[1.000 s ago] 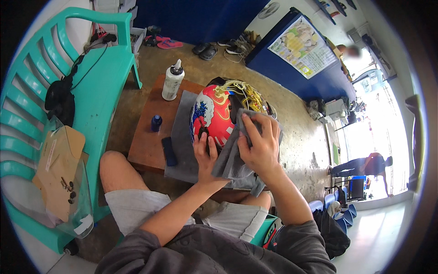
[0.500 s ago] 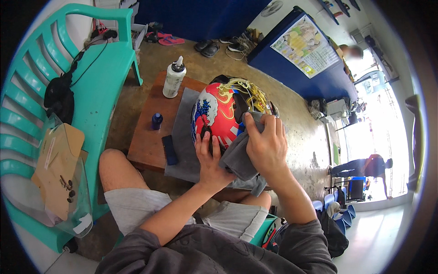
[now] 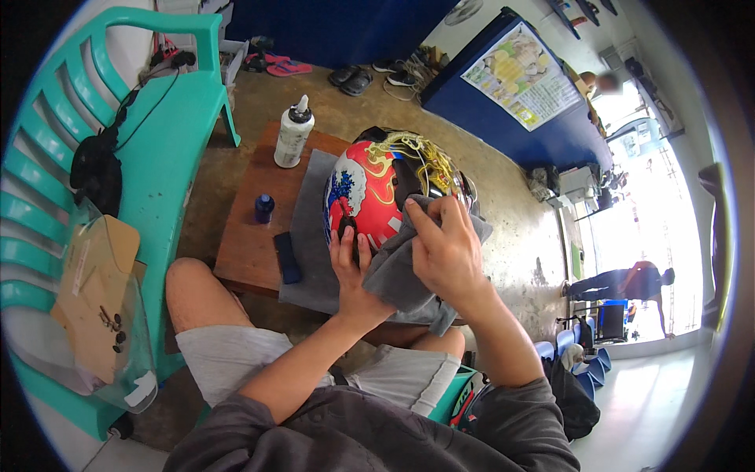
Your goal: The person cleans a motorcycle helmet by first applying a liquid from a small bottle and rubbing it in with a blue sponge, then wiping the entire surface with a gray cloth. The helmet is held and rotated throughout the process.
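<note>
Right hand (image 3: 444, 248) grips a grey cloth (image 3: 393, 275) pressed on the helmet (image 3: 370, 193); left hand (image 3: 352, 267) lies flat, steadying the shell. Risk: the rounded helmet, at frame centre on a grey mat (image 3: 307, 236) on the low wooden counter (image 3: 244, 236), could roll toward the counter edge under rubbing pressure. Shell glossy red, blue and gold.

Helmet (image 3: 370, 193) lower rear hidden behind grey cloth (image 3: 393, 275) and hands.

Your single head camera looks steeply down from close above your lap onto the low table (image 3: 244, 236), fisheye bending the room's edges.
</note>
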`<state>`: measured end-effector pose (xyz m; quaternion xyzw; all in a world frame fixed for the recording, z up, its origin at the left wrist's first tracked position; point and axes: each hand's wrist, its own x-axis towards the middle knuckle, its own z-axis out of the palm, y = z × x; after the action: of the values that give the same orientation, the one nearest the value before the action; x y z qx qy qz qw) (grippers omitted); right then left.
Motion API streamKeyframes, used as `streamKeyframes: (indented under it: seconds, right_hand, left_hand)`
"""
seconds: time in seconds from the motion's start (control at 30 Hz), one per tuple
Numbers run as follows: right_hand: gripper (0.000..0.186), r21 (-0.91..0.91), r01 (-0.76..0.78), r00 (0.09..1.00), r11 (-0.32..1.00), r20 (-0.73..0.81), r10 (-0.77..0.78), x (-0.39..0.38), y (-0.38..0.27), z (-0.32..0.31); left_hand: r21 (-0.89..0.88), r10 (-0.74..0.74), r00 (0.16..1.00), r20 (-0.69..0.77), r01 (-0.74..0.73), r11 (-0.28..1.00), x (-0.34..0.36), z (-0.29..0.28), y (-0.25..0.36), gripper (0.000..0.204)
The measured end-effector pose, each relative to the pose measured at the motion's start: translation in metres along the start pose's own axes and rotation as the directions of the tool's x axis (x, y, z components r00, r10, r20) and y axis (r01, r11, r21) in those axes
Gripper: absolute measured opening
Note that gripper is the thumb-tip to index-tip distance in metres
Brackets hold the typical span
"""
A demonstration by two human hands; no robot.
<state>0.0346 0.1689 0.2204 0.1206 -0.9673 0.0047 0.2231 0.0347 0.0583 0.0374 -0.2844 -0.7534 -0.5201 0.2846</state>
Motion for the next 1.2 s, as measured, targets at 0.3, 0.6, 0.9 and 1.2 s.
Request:
streamKeyframes:
  seconds: [0.3,0.6,0.9,1.2]
  right_hand:
    - [0.045,0.020,-0.071,0.997,0.997,-0.006,0.071,-0.003,-0.004,0.001]
    - [0.060,-0.047,0.194,0.973,0.980,-0.115,-0.198,-0.059,0.032,0.002]
    - [0.050,0.277,-0.453,0.796,0.847,-0.302,0.524,-0.091,0.043,0.035]
    - [0.043,0.380,-0.592,0.690,0.711,-0.217,0.690,-0.077,0.065,0.032]
  left_hand:
    - [-0.018,-0.031,0.999,0.021,0.031,0.999,-0.001,-0.001,0.002,0.141]
    - [-0.100,-0.120,0.992,0.044,0.124,0.987,-0.011,0.004,-0.005,0.131]
    - [-0.098,-0.152,0.982,0.111,0.163,0.982,-0.008,0.001,0.000,0.143]
    - [-0.071,-0.158,0.976,0.148,0.170,0.983,-0.008,0.000,0.000,0.157]
